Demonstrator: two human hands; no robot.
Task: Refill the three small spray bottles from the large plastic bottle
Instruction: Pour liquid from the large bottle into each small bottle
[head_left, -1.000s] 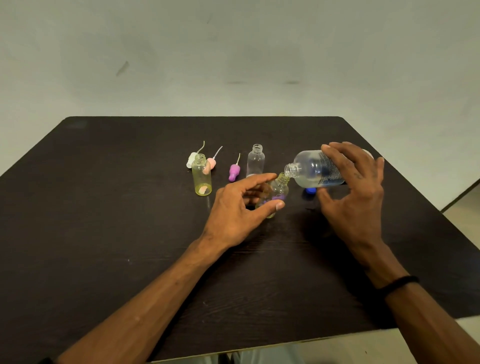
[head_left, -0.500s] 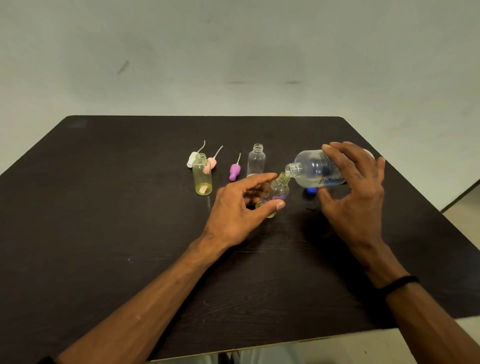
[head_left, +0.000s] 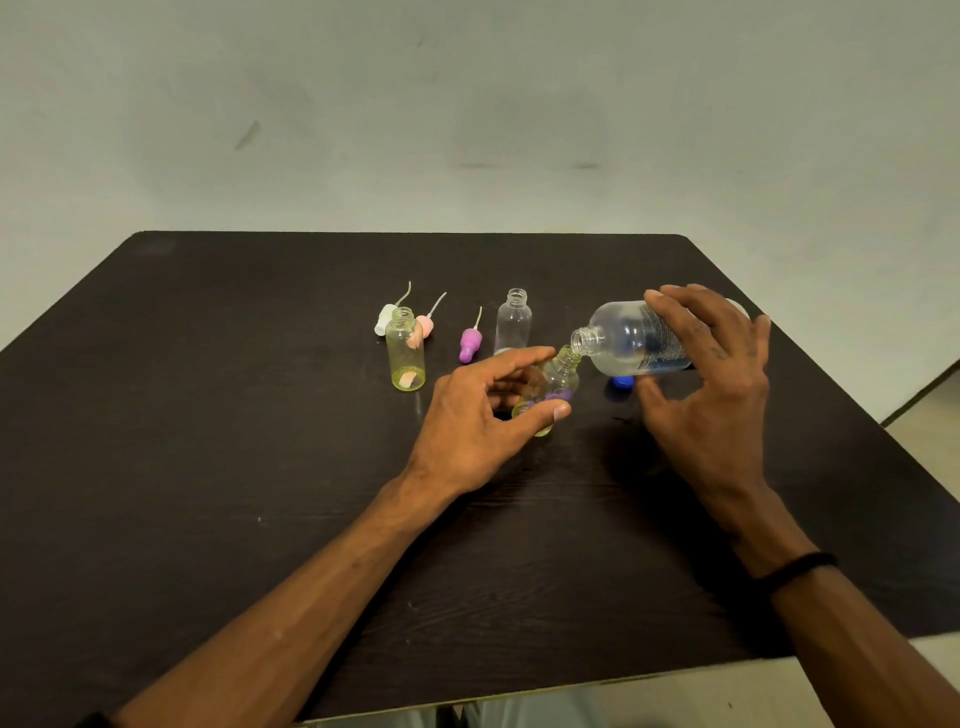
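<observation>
My left hand (head_left: 480, 415) grips a small yellowish spray bottle (head_left: 553, 387), uncapped and tilted to the right. My right hand (head_left: 711, 384) holds the large clear plastic bottle (head_left: 631, 340) nearly on its side, its open mouth touching the small bottle's neck. A second small yellow-tinted bottle (head_left: 405, 356) stands uncapped at the left. A third small clear bottle (head_left: 514, 322) stands uncapped behind my left hand. Whether liquid is flowing is too small to tell.
Three spray heads with tubes lie behind the bottles: white (head_left: 387, 317), pink (head_left: 426, 325) and purple (head_left: 471, 343). A blue cap (head_left: 622, 383) lies under the large bottle. The dark table (head_left: 208, 467) ends close on the right and near sides.
</observation>
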